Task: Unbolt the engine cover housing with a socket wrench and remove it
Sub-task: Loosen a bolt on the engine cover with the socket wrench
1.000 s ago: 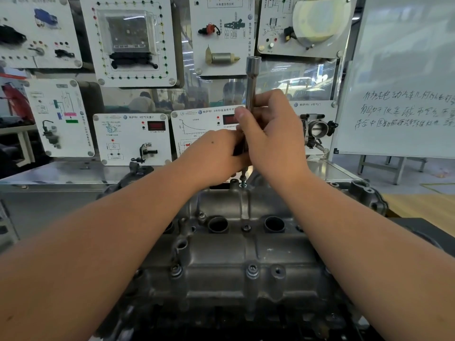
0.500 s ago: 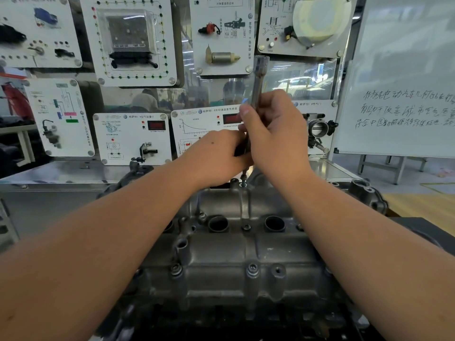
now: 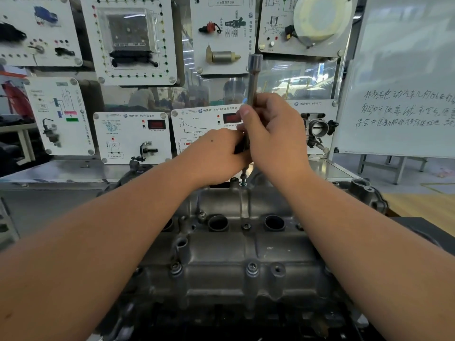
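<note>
Clasping the upright socket wrench point(image 3: 253, 80), right hand point(image 3: 273, 134) and left hand point(image 3: 216, 153) each keep a closed grip above the engine cover housing point(image 3: 221, 262).

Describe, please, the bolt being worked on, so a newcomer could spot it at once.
Find the grey engine cover housing below the panels. At the middle of its far edge, under the right hand and left hand gripping the upright socket wrench, stands the bolt. Unlike the seated near-edge bolts, it sticks up, shank exposed.

My hands point(image 3: 248, 141) hide the wrench's point(image 3: 253, 77) middle; I can't see its tip seated. The cover's point(image 3: 221, 257) front is cut off.
</note>
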Tool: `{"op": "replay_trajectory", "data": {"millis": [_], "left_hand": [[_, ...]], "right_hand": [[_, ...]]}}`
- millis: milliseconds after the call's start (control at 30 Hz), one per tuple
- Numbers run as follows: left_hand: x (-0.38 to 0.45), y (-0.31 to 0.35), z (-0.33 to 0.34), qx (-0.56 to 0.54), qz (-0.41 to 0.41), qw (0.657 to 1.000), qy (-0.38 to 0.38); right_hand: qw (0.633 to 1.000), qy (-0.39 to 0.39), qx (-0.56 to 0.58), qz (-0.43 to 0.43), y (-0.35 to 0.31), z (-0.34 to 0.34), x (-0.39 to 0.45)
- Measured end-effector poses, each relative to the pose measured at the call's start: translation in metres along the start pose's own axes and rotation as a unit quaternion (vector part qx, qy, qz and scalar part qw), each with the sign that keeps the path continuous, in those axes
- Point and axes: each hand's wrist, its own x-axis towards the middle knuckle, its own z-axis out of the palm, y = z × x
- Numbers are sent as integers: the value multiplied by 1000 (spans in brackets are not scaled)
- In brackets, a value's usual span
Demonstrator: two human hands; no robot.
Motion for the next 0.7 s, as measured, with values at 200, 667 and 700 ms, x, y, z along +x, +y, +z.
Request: {"op": "replay_trajectory", "data": {"millis": [200,667,700], "left_hand": [[0,1,-4,9,9,1000,-10],[-1,4,-4,14,10,1000,-10],[-1,4,-4,19,10,1000,-7]], "right_hand": [[1000,-25,0,-3,-1,0,-1],[999,-37,-22,-3,-1,0,1],[999,-38,-14,2,-1,0,1]]}}
